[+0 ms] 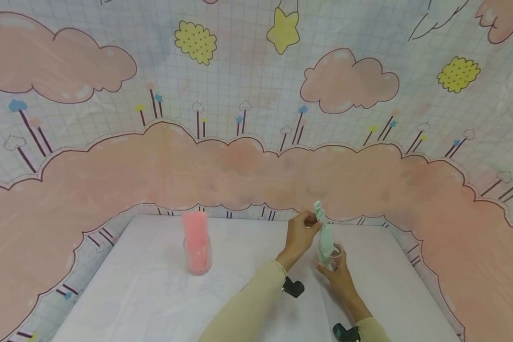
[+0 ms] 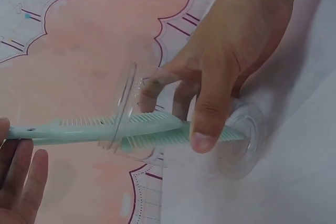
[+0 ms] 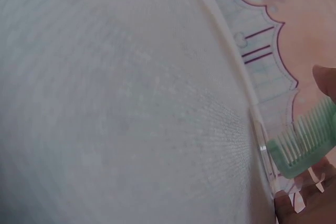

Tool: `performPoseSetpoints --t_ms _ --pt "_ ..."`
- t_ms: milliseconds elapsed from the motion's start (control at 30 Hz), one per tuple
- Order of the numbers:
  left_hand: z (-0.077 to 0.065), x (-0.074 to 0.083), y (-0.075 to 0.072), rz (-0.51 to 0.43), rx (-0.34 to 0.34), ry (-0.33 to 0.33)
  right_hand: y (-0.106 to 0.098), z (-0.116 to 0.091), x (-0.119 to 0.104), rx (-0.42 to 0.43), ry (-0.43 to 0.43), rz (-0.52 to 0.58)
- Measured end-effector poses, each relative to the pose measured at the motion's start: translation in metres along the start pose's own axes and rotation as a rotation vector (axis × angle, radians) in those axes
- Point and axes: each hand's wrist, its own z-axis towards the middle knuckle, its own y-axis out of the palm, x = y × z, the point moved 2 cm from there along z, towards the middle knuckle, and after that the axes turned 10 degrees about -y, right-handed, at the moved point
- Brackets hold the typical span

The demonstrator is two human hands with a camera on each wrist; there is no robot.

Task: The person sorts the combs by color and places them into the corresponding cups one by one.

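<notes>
On the right half of the table my left hand (image 1: 300, 235) pinches the handle of a mint-green comb (image 2: 94, 132) between thumb and fingers. Its toothed part reaches down into a clear jar (image 2: 244, 169). A second mint-green comb (image 2: 163, 141) lies close along it, its teeth inside the jar. My right hand (image 1: 341, 280) grips the jar around its side, the thumb (image 2: 207, 114) lying along the wall. In the right wrist view the toothed end of a green comb (image 3: 302, 145) shows through the jar beside the fingers.
A second clear jar (image 1: 199, 268) stands on the left of the white table (image 1: 154, 294), with flat pink things (image 1: 194, 225) upright in it. Behind the table hangs a patterned cloth (image 1: 239, 175). Black wrist devices (image 1: 294, 288) sit on both forearms.
</notes>
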Motion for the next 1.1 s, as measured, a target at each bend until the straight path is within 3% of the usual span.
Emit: performPoseSetpoints --t_ms 400,1100 --pt "-0.002 -0.013 0.007 -0.002 -0.009 -0.081 0.001 0.0 0.002 0.022 -0.027 0.003" --pt "-0.007 -0.035 0.016 0.08 -0.07 -0.095 0.001 0.0 0.006 0.02 0.003 -0.003"
